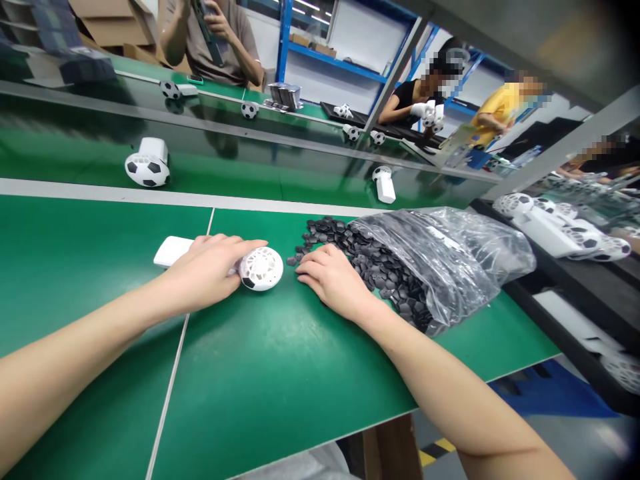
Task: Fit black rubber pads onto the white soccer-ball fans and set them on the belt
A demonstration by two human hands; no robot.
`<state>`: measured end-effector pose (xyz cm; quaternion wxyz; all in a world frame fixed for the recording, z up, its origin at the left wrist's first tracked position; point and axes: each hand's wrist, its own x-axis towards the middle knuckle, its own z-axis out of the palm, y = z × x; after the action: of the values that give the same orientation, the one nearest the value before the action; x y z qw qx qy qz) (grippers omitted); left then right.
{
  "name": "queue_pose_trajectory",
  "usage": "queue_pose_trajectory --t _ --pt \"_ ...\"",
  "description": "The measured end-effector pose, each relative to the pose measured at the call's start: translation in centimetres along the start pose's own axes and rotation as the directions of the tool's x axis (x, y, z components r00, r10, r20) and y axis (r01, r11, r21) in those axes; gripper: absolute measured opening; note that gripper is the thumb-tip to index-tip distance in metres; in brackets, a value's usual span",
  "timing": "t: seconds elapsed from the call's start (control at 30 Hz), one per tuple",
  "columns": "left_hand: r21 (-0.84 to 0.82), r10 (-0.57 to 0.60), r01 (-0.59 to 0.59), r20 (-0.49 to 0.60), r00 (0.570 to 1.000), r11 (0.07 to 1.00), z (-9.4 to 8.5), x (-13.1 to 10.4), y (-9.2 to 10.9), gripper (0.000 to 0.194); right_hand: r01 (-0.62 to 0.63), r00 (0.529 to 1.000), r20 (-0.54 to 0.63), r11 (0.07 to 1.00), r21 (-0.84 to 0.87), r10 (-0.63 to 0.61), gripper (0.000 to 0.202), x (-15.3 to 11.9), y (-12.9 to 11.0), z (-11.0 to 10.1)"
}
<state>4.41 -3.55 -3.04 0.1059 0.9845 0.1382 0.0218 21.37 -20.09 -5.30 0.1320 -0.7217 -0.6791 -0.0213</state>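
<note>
My left hand [210, 270] is closed around the neck of a white device with a round, football-patterned head [261, 269], lying on the green table. Its white handle [173, 252] sticks out to the left behind my fingers. The head's top has pale, unfilled panels, with a black patch at its lower edge. My right hand [333, 280] rests palm down, fingers extended and slightly apart, just right of the head. Beside those fingers spreads a pile of small black plastic pieces [370, 260], spilling from a clear plastic bag [450, 247]. My right thumb is hidden.
Beyond the table runs a green conveyor belt [225, 170] carrying a football-headed device [149, 163] and another device [384, 185]. A black rack [530, 300] with more white devices stands right. Several people work across the line; one person [215, 40] is opposite.
</note>
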Motion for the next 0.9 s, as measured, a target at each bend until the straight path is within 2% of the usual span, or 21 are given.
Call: queue_pose_trajectory --t 0.13,0.27,0.4,0.5,0.6,0.7,0.9 --pt "-0.024 0.034 -0.034 0.002 0.999 0.999 0.2 -0.1 0.3 0.062 -0.145 0.989 0.049 0.987 0.067 0.142 0.005 -0.4 0.5 -0.6" --pt "-0.021 0.038 -0.038 -0.004 0.999 0.999 0.2 -0.2 0.2 0.062 -0.311 0.948 0.108 0.940 0.136 0.298 0.016 -0.6 0.8 -1.0" --pt "-0.018 0.036 -0.036 0.004 0.999 0.999 0.2 -0.3 0.1 0.063 -0.388 0.919 0.135 0.908 0.156 0.370 0.009 -0.8 1.0 -1.2" --pt "-0.015 0.037 -0.037 -0.003 0.999 0.999 0.3 -0.3 0.2 0.062 -0.361 0.932 0.112 0.907 0.214 0.345 0.008 -0.8 1.2 -1.0" --pt "-0.008 0.039 -0.039 -0.021 0.999 0.999 0.4 -0.4 0.4 0.062 -0.262 0.964 0.024 0.923 0.281 0.266 0.010 -0.8 1.1 -0.9" --pt "-0.016 0.036 -0.036 -0.029 0.999 0.999 0.5 -0.6 0.5 0.063 -0.201 0.972 -0.046 0.919 0.338 0.230 0.011 -0.6 0.7 -0.8" --pt "-0.061 0.035 -0.034 0.007 0.999 0.998 0.4 -0.7 0.8 0.075 -0.122 0.986 -0.074 0.946 0.301 0.151 0.007 -0.6 0.1 -1.1"
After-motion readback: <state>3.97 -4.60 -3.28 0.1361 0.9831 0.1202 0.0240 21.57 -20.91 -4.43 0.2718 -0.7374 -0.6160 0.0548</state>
